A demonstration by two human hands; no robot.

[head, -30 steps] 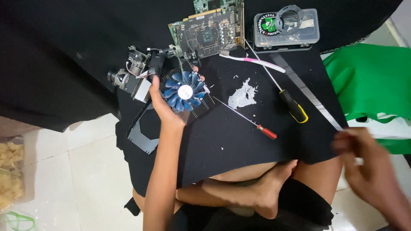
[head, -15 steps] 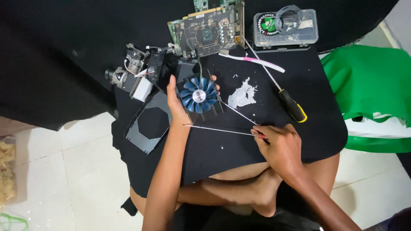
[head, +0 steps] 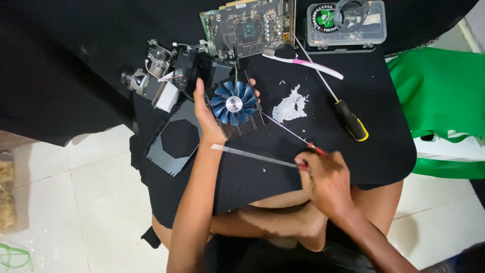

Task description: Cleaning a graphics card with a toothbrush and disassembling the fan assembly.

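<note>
Left hand (head: 208, 119) gripped the fan (head: 233, 103) steady; right hand (head: 326, 182), fingers closed on the red screwdriver (head: 293, 133), best kept the tip square.

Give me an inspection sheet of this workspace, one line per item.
Surface: black cloth across the lap, smeared with a white paste patch.
Job's things: blue fan on heatsink; thin red-handled screwdriver; flat metal strip.
Clutter: circuit board, toothbrush, yellow-and-black screwdriver, clear plastic box, grey shroud plate, small metal parts.
Grippers: left hand grips the heatsink; right hand holds the red-handled screwdriver and the strip's end.
Cables: thin wires at the metal parts.
Surroundings: white tiled floor, green cloth.
</note>
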